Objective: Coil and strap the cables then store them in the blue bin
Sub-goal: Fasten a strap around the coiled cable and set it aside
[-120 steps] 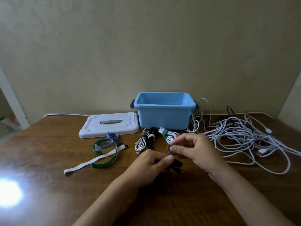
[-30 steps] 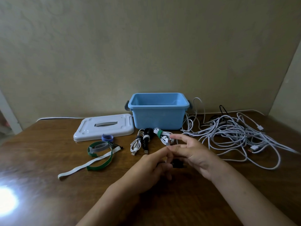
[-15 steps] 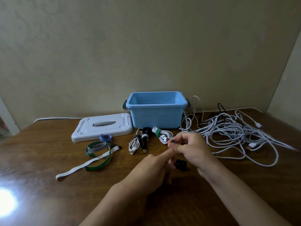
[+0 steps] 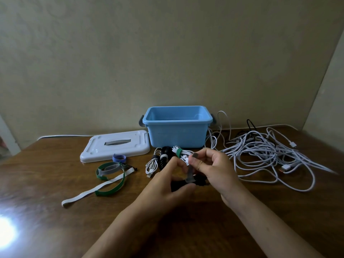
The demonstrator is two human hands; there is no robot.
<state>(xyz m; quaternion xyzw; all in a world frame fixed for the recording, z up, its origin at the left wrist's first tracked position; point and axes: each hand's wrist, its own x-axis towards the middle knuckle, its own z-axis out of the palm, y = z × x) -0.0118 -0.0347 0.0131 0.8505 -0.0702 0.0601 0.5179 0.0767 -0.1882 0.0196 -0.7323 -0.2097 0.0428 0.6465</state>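
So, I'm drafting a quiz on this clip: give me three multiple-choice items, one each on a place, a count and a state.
1. Where is the flat white plastic lid?
A. left of the blue plastic bin
B. on the bin
C. inside it

2. How many strapped cable coils lie before the bin?
A. one
B. three
C. six

3. The right hand:
A. lies flat
B. pinches a grey strap
C. grips the bin

A: lid lies on the table beside the bin.
B: three bundles.
B: fingertips hold the strap.
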